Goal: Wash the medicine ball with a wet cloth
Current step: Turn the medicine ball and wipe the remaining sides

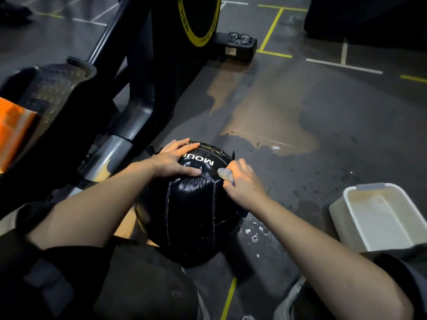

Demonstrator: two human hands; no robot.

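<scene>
A black medicine ball [189, 204] with white stitching and white lettering rests on the floor between my knees. My left hand [175, 159] lies flat on its top left, fingers spread, steadying it. My right hand [242, 181] presses against the ball's upper right side, fingers closed around a small pale wet cloth [225, 173]; only a bunched end of the cloth shows past my fingers, and a dark part seems to hang below my wrist.
A white plastic basin [379, 218] of cloudy water stands on the floor at my right. An exercise machine frame [129, 93] rises at the left, with a pair of glasses [240, 38] on its base. Puddles and foam specks [254, 234] wet the dark floor.
</scene>
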